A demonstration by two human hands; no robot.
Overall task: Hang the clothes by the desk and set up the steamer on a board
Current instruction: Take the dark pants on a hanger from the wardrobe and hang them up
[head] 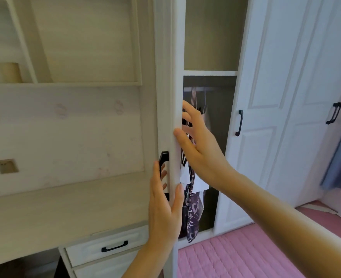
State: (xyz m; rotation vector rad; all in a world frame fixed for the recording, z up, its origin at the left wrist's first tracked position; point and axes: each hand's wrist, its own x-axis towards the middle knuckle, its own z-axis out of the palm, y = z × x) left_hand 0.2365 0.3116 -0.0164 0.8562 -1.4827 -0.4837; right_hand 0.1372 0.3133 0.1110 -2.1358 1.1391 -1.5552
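Observation:
A white wardrobe door (166, 77) stands edge-on to me, swung out. My left hand (163, 207) wraps its edge just below the black handle (163, 159), fingers behind the handle and thumb on the near side. My right hand (197, 143) is spread with its thumb on the door's edge, the fingers reaching into the wardrobe. Inside, clothes (191, 207) hang on hangers (194, 99) from a rail: a purple patterned garment and something white. The desk (65, 213) is at the left. No steamer or board is in view.
Desk shelves rise at the left, with a drawer (109, 247) below the desktop. Two shut wardrobe doors with black handles (238, 123) stand at the right. A pink quilted bed cover (256, 255) fills the lower right. A blue cloth (338, 157) hangs at the far right.

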